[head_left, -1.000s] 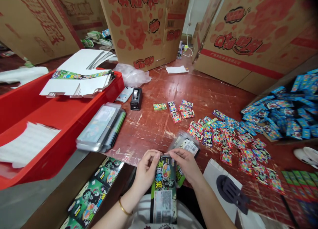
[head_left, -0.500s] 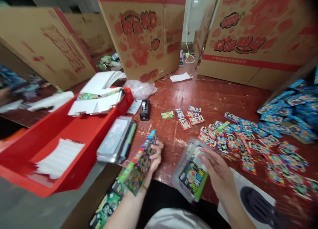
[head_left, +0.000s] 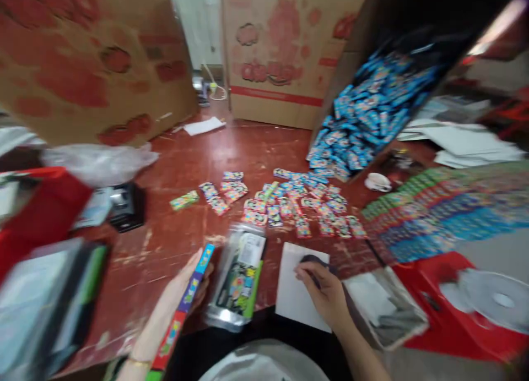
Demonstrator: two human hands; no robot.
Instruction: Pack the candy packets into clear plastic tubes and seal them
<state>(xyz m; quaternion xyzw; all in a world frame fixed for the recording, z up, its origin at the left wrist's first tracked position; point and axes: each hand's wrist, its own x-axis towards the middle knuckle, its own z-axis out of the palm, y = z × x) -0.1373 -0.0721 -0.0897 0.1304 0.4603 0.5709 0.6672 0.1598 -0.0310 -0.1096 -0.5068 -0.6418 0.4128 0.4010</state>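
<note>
My left hand (head_left: 184, 273) is closed around a slim, colourful printed box (head_left: 189, 294), held tilted with its blue, purple and red edge facing me. Between my hands, a clear plastic case (head_left: 237, 282) with a black-and-green printed card inside lies by the table's near edge. My right hand (head_left: 324, 293) is over a white sheet (head_left: 291, 284) that bears a dark patch. Its thumb and fingers are pinched together; whatever may be between them is too small to make out.
Small printed sachets (head_left: 285, 199) lie scattered mid-table. Blue sachets (head_left: 363, 116) spill from a tipped carton. A tape dispenser (head_left: 126, 205) and stacked plastic cases (head_left: 37, 298) are left. Right stand a lined bin (head_left: 388, 309) and a red tray (head_left: 446, 337). Large cartons (head_left: 285, 56) line the back.
The view has swung right. My right hand has let go of the clear plastic case, now lying on the table, and moved right to the white sheet. My left hand still holds the printed box.
</note>
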